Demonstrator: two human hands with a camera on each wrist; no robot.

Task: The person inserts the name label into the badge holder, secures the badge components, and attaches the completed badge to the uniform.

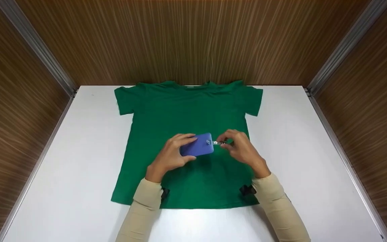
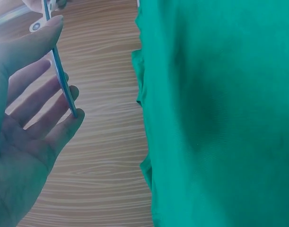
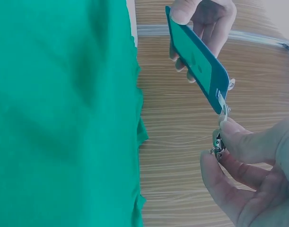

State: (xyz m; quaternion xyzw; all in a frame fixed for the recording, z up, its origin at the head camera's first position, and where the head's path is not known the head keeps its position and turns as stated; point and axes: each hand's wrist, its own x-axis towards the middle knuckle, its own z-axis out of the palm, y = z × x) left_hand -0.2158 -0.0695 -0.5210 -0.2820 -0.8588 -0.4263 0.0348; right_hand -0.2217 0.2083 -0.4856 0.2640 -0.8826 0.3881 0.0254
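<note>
A blue-purple badge holder point(image 1: 198, 145) is held up over the green T-shirt point(image 1: 190, 114). My left hand point(image 1: 173, 153) grips it by its long edges, thumb on the near side and fingers on the far side. From the slot at its right end runs a clear strap with a metal snap point(image 1: 215, 143). My right hand point(image 1: 242, 148) pinches the small metal clip point(image 3: 219, 145) at the strap's other end between thumb and fingers. In the left wrist view the badge holder point(image 2: 64, 85) shows edge-on, and the strap end is partly cut off.
The T-shirt lies spread flat on a white table point(image 1: 314, 168), its neck toward the back wall point(image 1: 190, 40). Wood-grain panels point(image 1: 368, 101) stand on both sides. Dark wrist-camera mounts point(image 1: 247, 190) sit at the cuffs, over the shirt's lower part.
</note>
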